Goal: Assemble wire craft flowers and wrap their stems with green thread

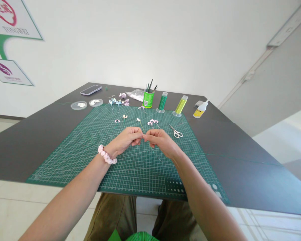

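Both hands meet over the green cutting mat point(72, 157), thumbs and forefingers pinched together. A small white flower point(138, 119) on a thin stem rises from where the fingertips meet. My left hand point(130, 136), with a pink scrunchie point(106, 155) at the wrist, is closed on that stem. My right hand point(159, 139) is closed beside it, and a green thread point(152, 149) hangs below its fingers. What exactly lies between the fingertips is hidden. Just beyond are pink ring-shaped petals on wires point(154, 122), a cream flower point(125, 116) and a loose pink ring point(117, 121).
White-handled scissors point(177, 132) lie right of my hands. Behind stand a green thread spool point(162, 103), a yellow-green spool point(180, 106), a glue bottle point(201, 109) and a green can of tools point(148, 99). Further left are blue flowers point(112, 101), shallow dishes point(79, 105) and a phone point(91, 90).
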### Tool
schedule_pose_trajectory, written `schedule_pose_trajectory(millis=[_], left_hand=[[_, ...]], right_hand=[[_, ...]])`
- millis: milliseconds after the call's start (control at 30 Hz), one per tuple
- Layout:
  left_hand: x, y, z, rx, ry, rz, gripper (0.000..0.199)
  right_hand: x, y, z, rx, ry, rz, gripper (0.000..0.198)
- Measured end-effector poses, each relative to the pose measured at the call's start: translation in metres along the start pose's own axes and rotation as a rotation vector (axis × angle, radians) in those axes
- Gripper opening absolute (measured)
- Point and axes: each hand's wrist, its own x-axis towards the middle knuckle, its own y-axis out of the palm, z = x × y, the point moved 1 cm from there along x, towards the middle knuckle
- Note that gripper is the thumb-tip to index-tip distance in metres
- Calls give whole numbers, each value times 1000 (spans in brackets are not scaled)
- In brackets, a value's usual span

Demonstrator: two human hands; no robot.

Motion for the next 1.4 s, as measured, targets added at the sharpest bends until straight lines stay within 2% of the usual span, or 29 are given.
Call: schedule_pose_trajectory(millis=[367,733,1000,1400], left_hand=[[0,-2,1,24,7,-5,24],[0,1,-1,59,37,-45,21],[1,1,-1,74,68,-91,30],[-2,2,-4,11,60,-48,30]], right_hand=[[0,0,1,-7,15,-40,16],[0,0,1,126,29,-54,14],[2,-1,0,230,57,-72,13],[1,-1,0,138,8,-48,15]])
